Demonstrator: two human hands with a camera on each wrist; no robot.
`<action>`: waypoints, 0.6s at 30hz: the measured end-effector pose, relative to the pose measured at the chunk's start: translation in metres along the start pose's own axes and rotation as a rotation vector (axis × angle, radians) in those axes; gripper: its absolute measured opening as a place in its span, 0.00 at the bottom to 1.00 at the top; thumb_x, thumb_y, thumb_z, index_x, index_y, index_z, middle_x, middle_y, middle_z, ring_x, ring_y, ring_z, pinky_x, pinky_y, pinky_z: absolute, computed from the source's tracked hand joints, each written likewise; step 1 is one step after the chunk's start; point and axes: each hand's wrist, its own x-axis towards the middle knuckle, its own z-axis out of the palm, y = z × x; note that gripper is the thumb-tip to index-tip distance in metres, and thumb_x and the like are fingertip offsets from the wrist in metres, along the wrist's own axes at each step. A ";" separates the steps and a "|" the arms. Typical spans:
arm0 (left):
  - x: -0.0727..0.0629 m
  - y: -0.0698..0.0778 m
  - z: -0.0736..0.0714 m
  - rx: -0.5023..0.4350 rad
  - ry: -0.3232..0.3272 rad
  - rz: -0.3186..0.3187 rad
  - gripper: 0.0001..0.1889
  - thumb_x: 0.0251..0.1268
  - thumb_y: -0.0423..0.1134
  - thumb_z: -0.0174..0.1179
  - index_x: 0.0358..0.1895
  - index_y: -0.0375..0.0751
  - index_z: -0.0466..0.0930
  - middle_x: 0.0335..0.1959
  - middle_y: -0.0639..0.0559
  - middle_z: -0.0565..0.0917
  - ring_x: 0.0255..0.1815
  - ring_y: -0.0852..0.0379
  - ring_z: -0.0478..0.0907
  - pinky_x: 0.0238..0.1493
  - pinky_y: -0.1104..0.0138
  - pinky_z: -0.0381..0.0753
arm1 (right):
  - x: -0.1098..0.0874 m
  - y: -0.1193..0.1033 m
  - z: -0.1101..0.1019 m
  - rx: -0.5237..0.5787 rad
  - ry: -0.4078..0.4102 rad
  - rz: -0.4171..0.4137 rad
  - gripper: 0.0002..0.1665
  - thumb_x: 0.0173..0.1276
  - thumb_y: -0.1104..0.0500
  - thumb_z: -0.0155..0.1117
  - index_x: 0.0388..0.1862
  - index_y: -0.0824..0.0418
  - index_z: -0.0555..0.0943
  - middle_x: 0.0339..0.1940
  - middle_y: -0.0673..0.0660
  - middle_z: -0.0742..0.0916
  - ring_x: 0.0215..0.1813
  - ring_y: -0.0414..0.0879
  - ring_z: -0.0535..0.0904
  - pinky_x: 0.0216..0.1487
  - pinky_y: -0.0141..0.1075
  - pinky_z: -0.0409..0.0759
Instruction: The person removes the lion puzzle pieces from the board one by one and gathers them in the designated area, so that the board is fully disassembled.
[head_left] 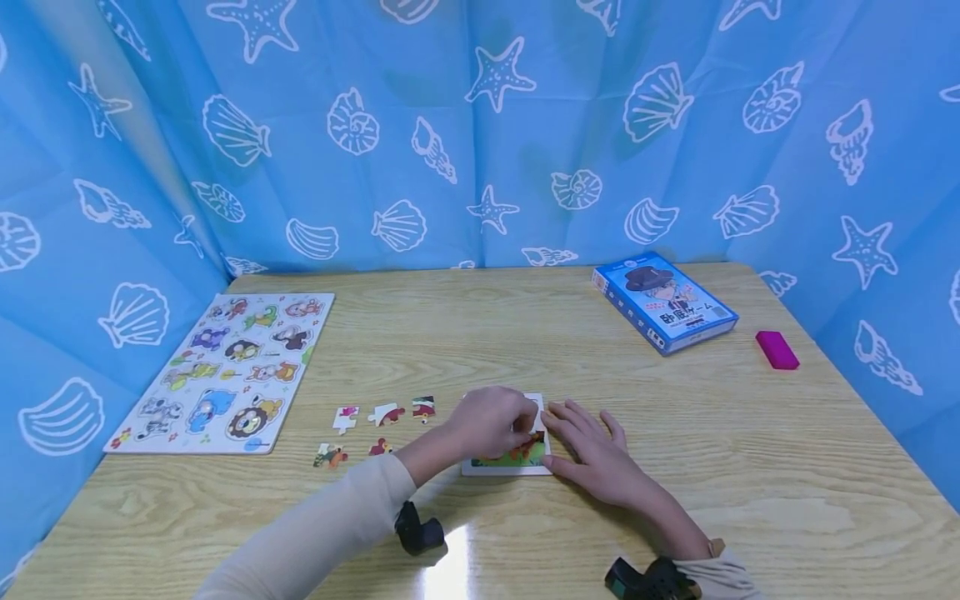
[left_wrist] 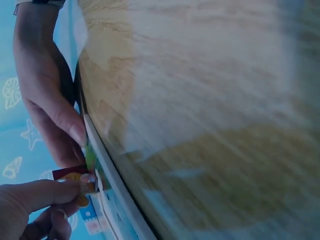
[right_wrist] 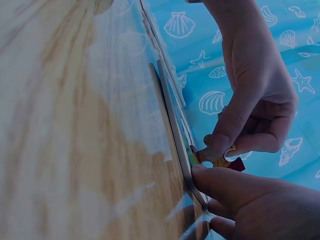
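Note:
Between thumb and fingers, my left hand (head_left: 495,419) pinches a jigsaw piece (right_wrist: 215,156) coloured orange, yellow and dark red. It holds the piece tilted over a small white-framed puzzle board (head_left: 506,471), whose lower part shows a green picture; the hand hides much of the rest. My right hand (head_left: 596,457) lies at the board's right side, fingers extended and touching the frame. In the right wrist view its thumb (right_wrist: 225,182) is at the board's edge, close beneath the held piece. The left wrist view shows the piece (left_wrist: 75,175) just above the board.
Loose jigsaw pieces (head_left: 387,414) lie left of the board, partly near the left forearm. A large animal puzzle board (head_left: 225,375) is at the far left. A blue game box (head_left: 663,302) and a magenta block (head_left: 777,350) sit at the back right of the wooden table (head_left: 450,333).

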 end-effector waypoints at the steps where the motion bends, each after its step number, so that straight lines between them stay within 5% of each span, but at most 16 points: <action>1: -0.001 0.001 0.001 0.028 0.017 0.023 0.15 0.57 0.36 0.67 0.20 0.51 0.70 0.19 0.63 0.69 0.20 0.66 0.65 0.20 0.74 0.62 | 0.000 0.000 0.000 0.002 0.000 0.000 0.33 0.69 0.49 0.59 0.68 0.63 0.68 0.69 0.64 0.68 0.72 0.62 0.52 0.61 0.65 0.36; 8: -0.003 0.000 0.005 0.135 0.106 0.157 0.15 0.53 0.33 0.67 0.19 0.51 0.69 0.17 0.63 0.67 0.17 0.68 0.61 0.18 0.75 0.56 | 0.001 0.000 0.000 0.013 -0.004 0.006 0.32 0.69 0.49 0.59 0.68 0.61 0.68 0.69 0.64 0.67 0.72 0.62 0.52 0.61 0.65 0.35; 18: 0.004 -0.015 0.005 -0.304 -0.007 -0.154 0.05 0.64 0.38 0.62 0.30 0.45 0.81 0.24 0.59 0.79 0.26 0.65 0.72 0.30 0.70 0.70 | 0.002 -0.001 0.000 -0.002 -0.016 0.027 0.32 0.68 0.48 0.59 0.65 0.64 0.70 0.69 0.64 0.68 0.72 0.62 0.52 0.61 0.65 0.35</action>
